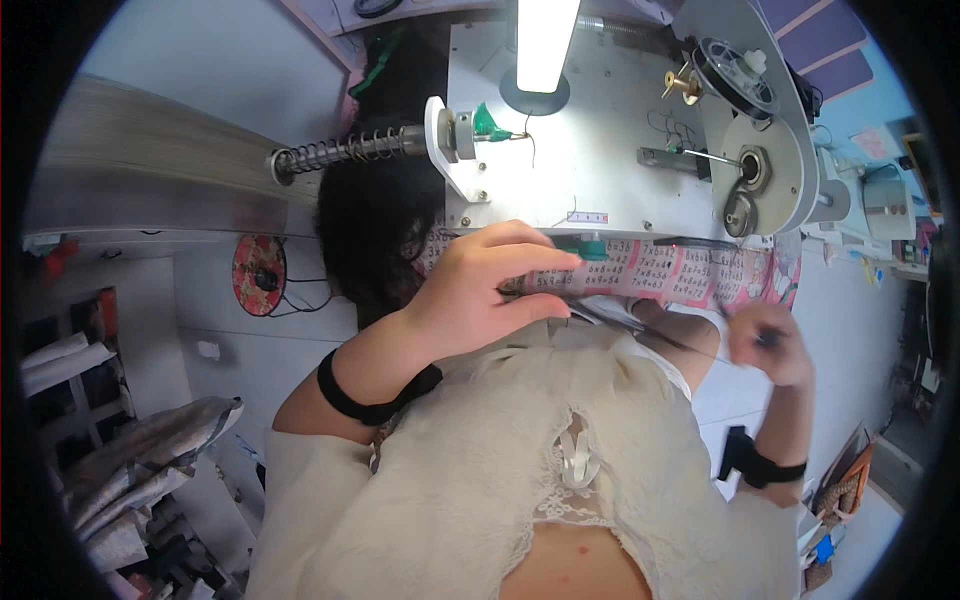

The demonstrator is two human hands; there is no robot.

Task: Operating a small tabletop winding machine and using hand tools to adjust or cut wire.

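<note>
My left hand (490, 285) is held at the front edge of a white metal plate (590, 190), thumb and forefinger stretched out and apart. Just beyond its fingertips is a small green piece (588, 248). To the right, my right hand (772, 345) is curled and smeared by motion, with something small and dark in its fingers that I cannot make out. A thin dark strand (670, 335) runs, blurred, between the two hands above my lap. On the plate, a spring-loaded shaft (360, 148) ends in a green-wrapped tip (488, 124).
A bright lamp (545, 45) stands on the plate. To the right are a wheel with a crank (752, 175) and a spool (735, 78). Long black hair (375, 215) hangs at the plate's left, near a round red patterned disc (260, 275). A pink printed sheet (690, 275) borders the plate.
</note>
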